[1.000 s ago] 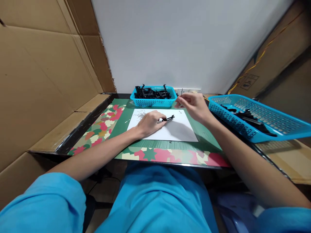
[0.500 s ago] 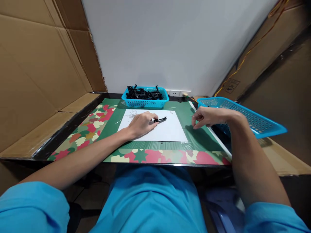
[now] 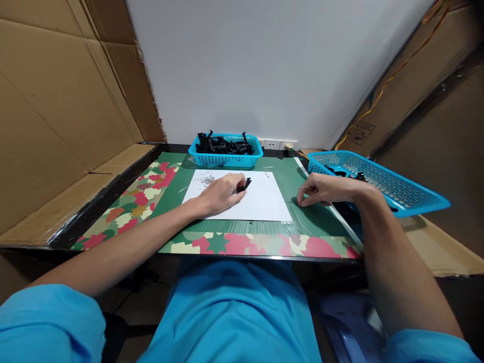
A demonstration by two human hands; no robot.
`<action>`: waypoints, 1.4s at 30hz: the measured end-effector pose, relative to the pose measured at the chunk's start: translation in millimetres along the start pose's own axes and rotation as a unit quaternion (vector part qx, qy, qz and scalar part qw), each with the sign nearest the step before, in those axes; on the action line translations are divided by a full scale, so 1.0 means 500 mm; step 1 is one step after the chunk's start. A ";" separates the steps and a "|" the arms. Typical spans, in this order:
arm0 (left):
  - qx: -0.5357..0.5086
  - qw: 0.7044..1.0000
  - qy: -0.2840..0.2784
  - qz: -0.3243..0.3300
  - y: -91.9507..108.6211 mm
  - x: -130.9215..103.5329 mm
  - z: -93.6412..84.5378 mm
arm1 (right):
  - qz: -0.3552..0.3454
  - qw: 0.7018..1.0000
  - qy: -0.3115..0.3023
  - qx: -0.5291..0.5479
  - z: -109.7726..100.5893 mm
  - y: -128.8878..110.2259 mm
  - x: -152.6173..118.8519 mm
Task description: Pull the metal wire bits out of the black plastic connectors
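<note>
My left hand (image 3: 223, 194) rests on a white sheet of paper (image 3: 260, 206), its thumb and fingers closed on a small black plastic part (image 3: 245, 185). The fingers hide some of that part. To the right, over the green mat, my right hand (image 3: 315, 189) is closed in a pinch. A thin, light-coloured metal tool (image 3: 299, 188) pokes out from its fingers on the left; its kind is too small to tell. On the paper's upper left lies a scatter of tiny metal pieces (image 3: 205, 179), and a few dark bits (image 3: 267, 175) lie at its upper right.
A blue basket (image 3: 227, 161) heaped with black plastic parts stands at the back against the wall. Another blue basket (image 3: 423, 199), with some black parts inside, is beyond my right hand. Cardboard (image 3: 56, 91) walls both sides. Camouflage-patterned strips (image 3: 242, 244) border the green mat (image 3: 174, 201).
The black part in my left hand has turned, its free end now pointing up and closer to the fingers. My right hand has lowered slightly toward the mat, and black parts in the right basket show more.
</note>
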State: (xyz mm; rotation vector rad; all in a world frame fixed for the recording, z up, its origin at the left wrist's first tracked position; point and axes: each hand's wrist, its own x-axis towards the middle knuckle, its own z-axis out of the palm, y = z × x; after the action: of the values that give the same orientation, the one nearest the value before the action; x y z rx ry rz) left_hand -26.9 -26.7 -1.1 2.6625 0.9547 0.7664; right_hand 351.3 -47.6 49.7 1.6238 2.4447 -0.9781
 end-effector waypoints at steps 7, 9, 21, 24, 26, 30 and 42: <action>-0.004 1.000 -0.013 -0.006 -0.001 0.002 -0.003 | -0.012 1.000 -0.012 -0.012 0.003 0.002 0.007; -0.008 1.000 -0.012 -0.008 0.000 0.003 -0.003 | -0.016 1.000 -0.010 -0.020 0.005 0.001 0.011; -0.095 0.991 0.063 -0.076 -0.024 0.012 -0.003 | -0.030 0.995 0.087 0.030 0.004 -0.011 0.007; -0.143 0.983 0.071 -0.090 -0.030 0.016 -0.004 | -0.066 0.989 0.132 0.026 0.007 -0.023 0.010; -0.166 0.980 0.064 -0.092 -0.035 0.018 -0.002 | -0.091 0.983 0.158 0.027 0.008 -0.032 0.011; -0.189 0.977 0.047 -0.085 -0.038 0.017 0.005 | -0.093 0.974 0.205 0.030 0.007 -0.033 0.016; -0.187 0.978 0.037 -0.081 -0.040 0.020 0.007 | -0.001 0.917 0.361 -0.170 -0.001 0.026 0.045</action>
State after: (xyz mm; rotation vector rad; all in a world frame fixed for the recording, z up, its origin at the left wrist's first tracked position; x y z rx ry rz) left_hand -29.2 -5.3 -7.3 2.2207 0.9253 0.9102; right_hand 352.6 -25.5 35.6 2.0917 2.7927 0.1198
